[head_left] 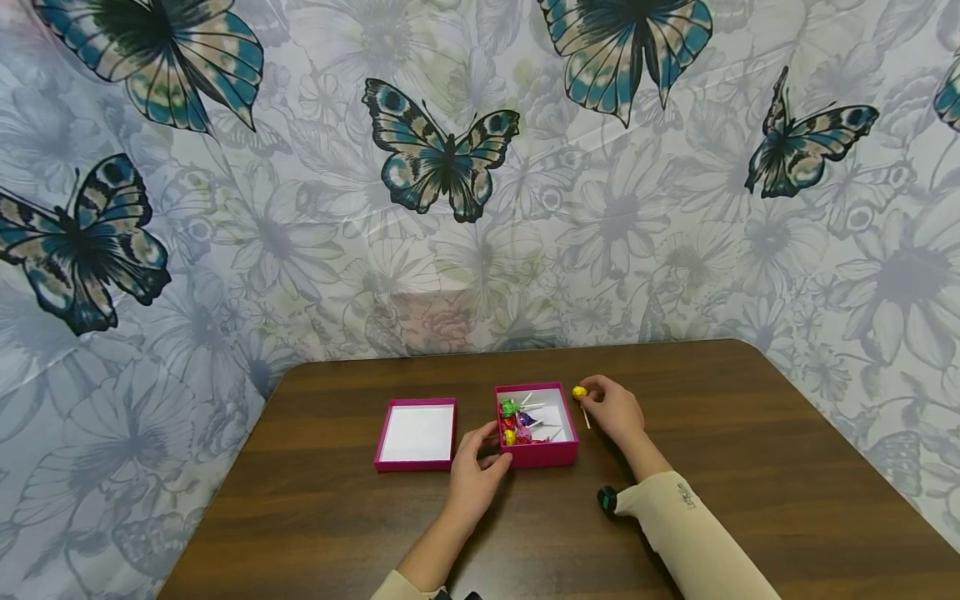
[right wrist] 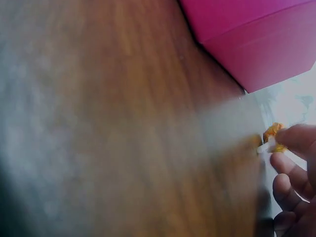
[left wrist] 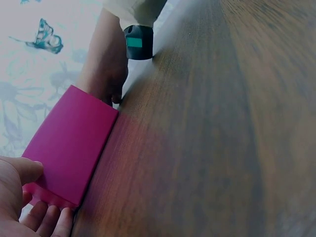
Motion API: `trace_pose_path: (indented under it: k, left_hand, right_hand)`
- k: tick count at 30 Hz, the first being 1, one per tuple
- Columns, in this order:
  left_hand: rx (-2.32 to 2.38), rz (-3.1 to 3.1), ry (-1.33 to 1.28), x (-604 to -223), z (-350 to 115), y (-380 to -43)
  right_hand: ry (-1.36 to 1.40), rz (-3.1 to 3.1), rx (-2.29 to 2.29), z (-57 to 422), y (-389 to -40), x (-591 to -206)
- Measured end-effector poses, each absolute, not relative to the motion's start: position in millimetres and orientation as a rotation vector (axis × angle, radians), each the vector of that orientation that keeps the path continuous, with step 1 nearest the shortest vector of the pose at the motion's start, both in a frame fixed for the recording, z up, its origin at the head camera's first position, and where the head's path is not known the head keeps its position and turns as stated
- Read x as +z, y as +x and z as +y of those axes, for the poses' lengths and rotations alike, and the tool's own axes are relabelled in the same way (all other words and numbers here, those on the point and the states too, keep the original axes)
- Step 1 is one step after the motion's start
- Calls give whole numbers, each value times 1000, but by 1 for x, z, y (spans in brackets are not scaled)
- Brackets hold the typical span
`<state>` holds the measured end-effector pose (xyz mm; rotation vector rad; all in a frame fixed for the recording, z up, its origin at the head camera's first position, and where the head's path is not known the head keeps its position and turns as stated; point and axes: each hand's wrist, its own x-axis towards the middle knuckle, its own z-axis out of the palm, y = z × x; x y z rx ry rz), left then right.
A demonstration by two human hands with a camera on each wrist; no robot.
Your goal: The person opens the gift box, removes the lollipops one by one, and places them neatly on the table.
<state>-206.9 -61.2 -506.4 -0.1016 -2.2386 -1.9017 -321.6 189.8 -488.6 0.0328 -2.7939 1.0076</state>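
Observation:
A pink box (head_left: 538,454) stands on the table, white inside. Several lollipops (head_left: 522,435) in green, red, purple, pink and yellow wrappers lie in it, mostly along its left side. My left hand (head_left: 476,475) holds the box at its front left corner; in the left wrist view the thumb (left wrist: 30,169) lies on one pink face and the other fingers touch the adjoining side. Just right of the box, my right hand (head_left: 615,408) pinches a yellow-wrapped lollipop (head_left: 580,392), its white stick pointing down. The right wrist view shows this lollipop (right wrist: 273,133) between thumb and finger.
A pink-rimmed lid (head_left: 416,433) with a white inside lies left of the box, inner face up. The brown wooden table (head_left: 315,517) ends at a back edge before a butterfly-print cloth (head_left: 480,275). A dark wrist device (head_left: 607,498) sits by the right sleeve.

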Motion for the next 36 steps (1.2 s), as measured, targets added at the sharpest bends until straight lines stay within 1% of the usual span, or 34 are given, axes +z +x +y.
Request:
trace_pose_path:
  k: [4,19,36]
  left_hand:
    - [-1900,-2244,-98,-507,-61,-206]
    - [-1937,-2212,-106,-510,-62,-206]
    - [-1914,-2227,-125,-510,-63,-207]
  right_hand:
    - [63,-2845,960,189,-322,-488]
    - [31,-2842,935,190,-325,-488]
    - [95,-2821,945,193,-321,-489]
